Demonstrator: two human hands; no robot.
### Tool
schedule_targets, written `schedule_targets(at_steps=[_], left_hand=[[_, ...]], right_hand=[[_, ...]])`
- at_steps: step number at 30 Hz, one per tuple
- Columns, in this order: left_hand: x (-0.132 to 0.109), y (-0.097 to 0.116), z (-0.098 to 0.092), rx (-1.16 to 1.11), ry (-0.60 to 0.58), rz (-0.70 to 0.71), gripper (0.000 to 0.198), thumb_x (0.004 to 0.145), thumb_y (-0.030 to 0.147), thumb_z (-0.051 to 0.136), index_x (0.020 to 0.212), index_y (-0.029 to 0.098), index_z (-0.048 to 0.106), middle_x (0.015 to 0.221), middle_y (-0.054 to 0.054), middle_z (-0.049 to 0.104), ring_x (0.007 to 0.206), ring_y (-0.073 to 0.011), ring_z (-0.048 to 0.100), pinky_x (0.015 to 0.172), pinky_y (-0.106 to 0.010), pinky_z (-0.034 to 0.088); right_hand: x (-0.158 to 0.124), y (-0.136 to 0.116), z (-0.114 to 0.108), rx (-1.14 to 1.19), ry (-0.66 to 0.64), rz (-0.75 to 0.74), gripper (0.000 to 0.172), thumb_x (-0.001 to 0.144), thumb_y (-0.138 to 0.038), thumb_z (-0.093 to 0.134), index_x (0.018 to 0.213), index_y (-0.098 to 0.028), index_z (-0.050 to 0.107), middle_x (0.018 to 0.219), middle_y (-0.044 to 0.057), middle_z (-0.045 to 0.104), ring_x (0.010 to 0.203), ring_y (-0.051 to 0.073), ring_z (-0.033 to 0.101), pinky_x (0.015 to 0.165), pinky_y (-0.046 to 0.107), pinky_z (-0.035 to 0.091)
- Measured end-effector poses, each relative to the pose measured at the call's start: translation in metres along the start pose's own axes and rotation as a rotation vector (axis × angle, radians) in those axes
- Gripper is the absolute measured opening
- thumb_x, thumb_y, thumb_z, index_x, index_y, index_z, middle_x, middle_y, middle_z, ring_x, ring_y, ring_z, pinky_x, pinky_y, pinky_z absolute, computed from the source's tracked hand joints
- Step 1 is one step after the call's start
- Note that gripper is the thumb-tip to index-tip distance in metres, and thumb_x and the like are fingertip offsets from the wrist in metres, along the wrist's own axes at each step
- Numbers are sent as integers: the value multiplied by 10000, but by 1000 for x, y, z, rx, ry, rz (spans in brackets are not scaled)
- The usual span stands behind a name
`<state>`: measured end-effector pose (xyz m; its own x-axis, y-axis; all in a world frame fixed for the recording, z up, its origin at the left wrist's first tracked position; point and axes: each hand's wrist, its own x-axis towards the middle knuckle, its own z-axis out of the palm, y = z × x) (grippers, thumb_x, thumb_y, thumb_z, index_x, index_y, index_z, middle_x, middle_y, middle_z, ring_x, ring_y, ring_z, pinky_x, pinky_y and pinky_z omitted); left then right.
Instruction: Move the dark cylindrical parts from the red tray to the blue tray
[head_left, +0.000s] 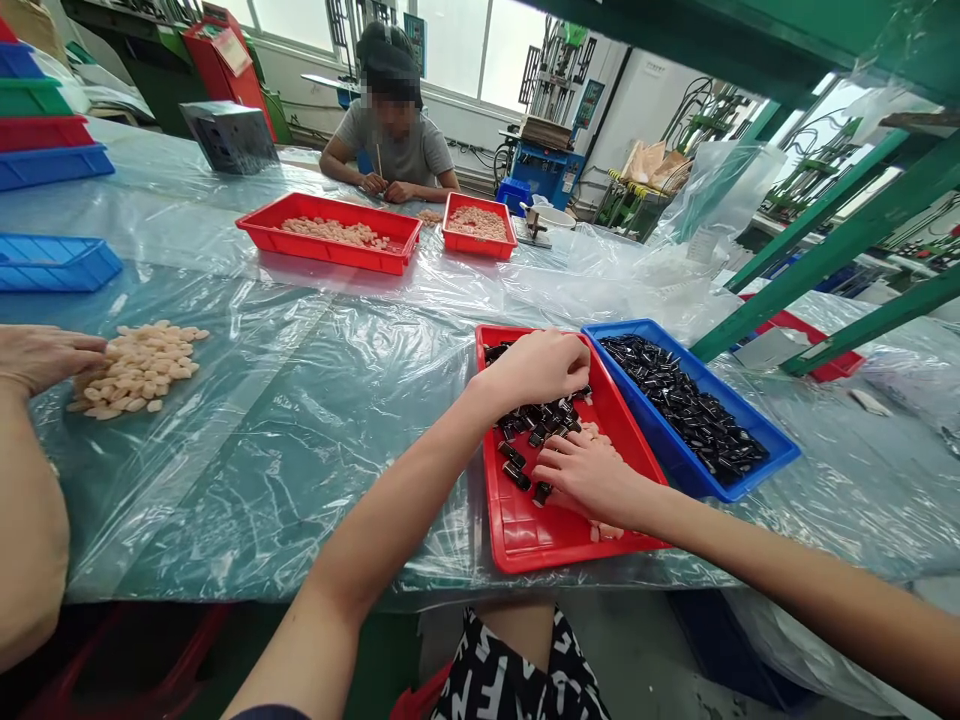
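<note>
Both my hands are over a red tray [525,545] holding small glossy black parts [514,470] and pale pinkish pieces [596,432]. My left hand [541,365] hangs over the far part of the tray, its fingers curled down and closed; whatever they hold is hidden. Nearer to me, my right hand [581,475] is closed low in the tray, with a small black part [541,492] at its fingertips. Some pale pieces lie beside and beneath that hand.
A blue tray [784,452] full of black parts touches the red tray's right side. At left, another person's hand [52,355] rests by a pile of pale pieces [142,370]. Across the plastic-covered table, a person [394,130] sits behind two red trays. Green beams [832,250] slant at right.
</note>
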<state>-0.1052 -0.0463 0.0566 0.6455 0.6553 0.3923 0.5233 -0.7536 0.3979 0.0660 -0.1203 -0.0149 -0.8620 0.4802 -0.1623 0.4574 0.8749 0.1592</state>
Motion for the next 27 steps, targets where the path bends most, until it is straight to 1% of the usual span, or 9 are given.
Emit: schedule_targets(at_steps=[3, 6, 9, 11, 13, 15, 18, 23, 27], left_hand=[[0, 0, 2, 15, 6, 1, 241, 830, 163, 457, 683, 143, 646, 600, -30, 574, 506, -114, 347, 543, -288, 238], [1, -2, 4, 21, 0, -3, 243, 839, 175, 459, 704, 143, 658, 626, -44, 599, 519, -122, 377, 549, -296, 243], [1, -3, 3, 13, -10, -11, 244, 838, 176, 456, 705, 145, 659, 630, -47, 603, 521, -123, 379, 552, -298, 244], [0, -3, 1, 0, -13, -10, 245, 834, 174, 453, 700, 146, 656, 622, -41, 593, 515, -120, 368, 549, -296, 241], [0, -3, -1, -12, -8, -3, 244, 829, 170, 452, 687, 144, 649, 605, -32, 573, 504, -115, 337, 540, -297, 236], [-1, -3, -3, -18, -6, 1, 245, 826, 167, 451, 667, 143, 636, 588, -26, 549, 495, -111, 293, 530, -299, 231], [-1, -2, -4, -19, -16, -5, 253, 828, 164, 446, 646, 142, 620, 570, -25, 525, 492, -112, 255, 524, -302, 228], [0, -1, -3, 1, -24, -2, 246, 826, 164, 448, 652, 146, 621, 585, -27, 538, 499, -112, 266, 532, -301, 237], [0, -3, -2, 9, -26, -6, 245, 827, 168, 447, 677, 143, 639, 612, -38, 569, 508, -115, 314, 539, -300, 245]], right_hand=[[3, -8, -1, 8, 53, 5, 173, 971, -305, 534, 972, -168, 639, 970, 66, 689, 931, 224, 565, 786, 357, 342], [10, -16, -3, 8, 111, 69, 219, 999, -271, 461, 894, -169, 624, 892, 55, 679, 855, 205, 570, 765, 349, 334], [15, -24, -4, 33, 117, 181, 236, 973, -353, 507, 896, -161, 620, 874, 63, 675, 814, 210, 577, 743, 352, 341], [17, -26, -7, 80, 93, 262, 300, 939, -439, 541, 931, -151, 623, 878, 71, 677, 811, 223, 586, 746, 360, 360], [16, -27, -9, 115, 54, 287, 384, 904, -509, 568, 996, -141, 628, 929, 87, 682, 843, 245, 599, 764, 372, 383], [15, -25, -11, 117, 14, 258, 466, 869, -527, 612, 1113, -130, 613, 1033, 114, 680, 906, 273, 611, 791, 391, 404], [17, -20, -11, 112, -36, 193, 540, 852, -469, 666, 1272, -148, 552, 1154, 132, 659, 969, 294, 628, 809, 403, 428], [27, -18, -7, 148, -72, 140, 370, 895, -318, 650, 1221, -159, 579, 1124, 111, 684, 973, 271, 660, 793, 368, 452], [32, -17, -6, 186, -75, 168, 291, 901, -338, 647, 1124, -156, 605, 1033, 93, 707, 898, 262, 683, 725, 339, 456]])
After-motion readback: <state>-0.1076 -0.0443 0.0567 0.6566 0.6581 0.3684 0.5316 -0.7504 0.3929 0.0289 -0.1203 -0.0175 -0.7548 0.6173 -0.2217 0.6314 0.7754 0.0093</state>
